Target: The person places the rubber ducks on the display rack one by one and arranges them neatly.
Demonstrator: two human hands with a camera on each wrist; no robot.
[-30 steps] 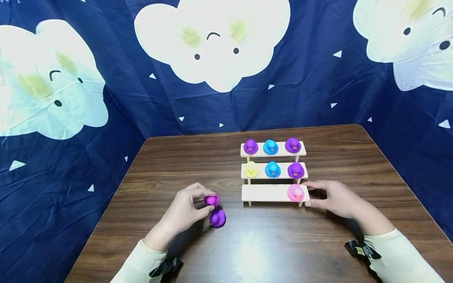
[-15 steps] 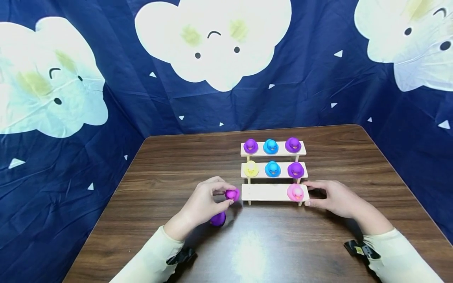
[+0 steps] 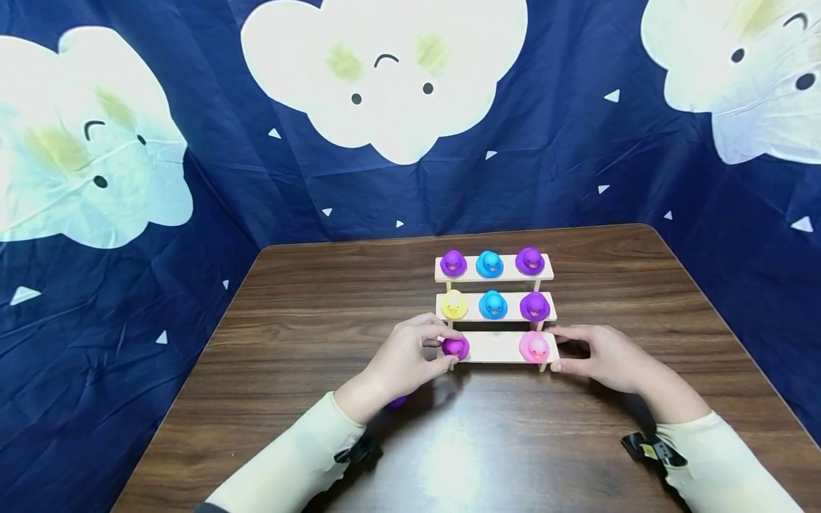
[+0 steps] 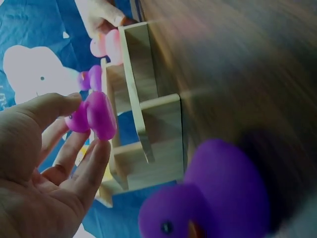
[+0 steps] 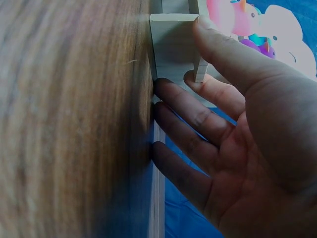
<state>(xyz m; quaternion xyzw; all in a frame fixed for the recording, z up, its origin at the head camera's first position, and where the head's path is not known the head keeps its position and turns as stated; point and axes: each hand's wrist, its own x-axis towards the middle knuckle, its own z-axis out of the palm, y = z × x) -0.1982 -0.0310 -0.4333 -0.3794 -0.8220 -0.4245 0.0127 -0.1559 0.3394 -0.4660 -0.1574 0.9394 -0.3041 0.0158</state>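
Observation:
My left hand [image 3: 413,356] pinches a purple rubber duck [image 3: 456,347] between thumb and fingers, at the left end of the bottom step of a three-step wooden display stand [image 3: 494,348]. Whether the duck touches the board I cannot tell. My right hand [image 3: 606,358] grips the right end of that step, thumb at the front edge and index finger behind; its other fingertips reach the tabletop in the right wrist view. On the same step, near this hand, sits a pink duck [image 3: 535,347]. Another purple duck [image 4: 213,193] lies on the table, mostly hidden under my left wrist in the head view.
A yellow duck [image 3: 454,304], a blue duck [image 3: 493,305] and a purple duck [image 3: 535,307] fill the middle step. On the top step a blue duck [image 3: 489,264] sits between two purple ones. The wooden table [image 3: 308,306] ends at a blue cloud-patterned curtain [image 3: 410,192].
My left hand has carried the purple duck rightward from the table to the bottom step's left end. The right hand stays at the stand's right end.

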